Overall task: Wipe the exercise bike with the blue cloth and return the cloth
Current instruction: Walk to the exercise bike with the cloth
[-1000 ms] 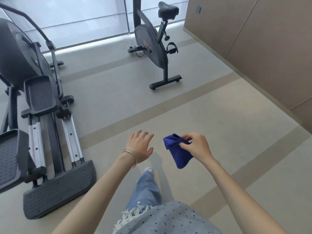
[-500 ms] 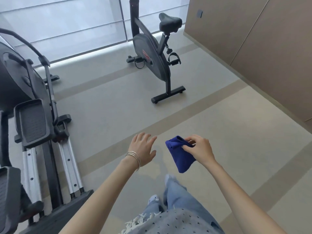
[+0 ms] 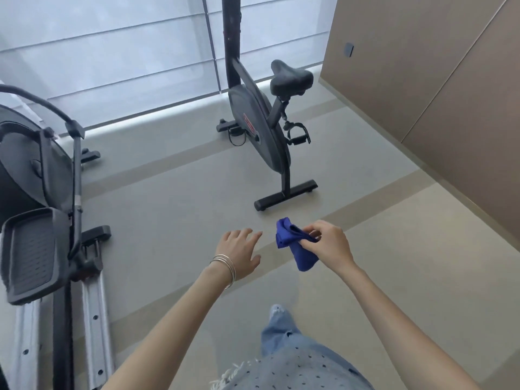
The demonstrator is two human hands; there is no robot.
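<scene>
Head view: exercise bike (image 3: 259, 130) stands on the floor (image 3: 168, 206) straight ahead, well apart from both hands. Left hand (image 3: 239, 249) hovers empty, fingers spread; right hand (image 3: 329, 243), marginally nearer the bike, pinches the bunched blue cloth (image 3: 295, 249).

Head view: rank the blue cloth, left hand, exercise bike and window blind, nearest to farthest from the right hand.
1. Blue cloth, pinched in the right hand.
2. Left hand, just to its left.
3. Exercise bike, ahead on the floor.
4. Window blind, behind the bike.
</scene>
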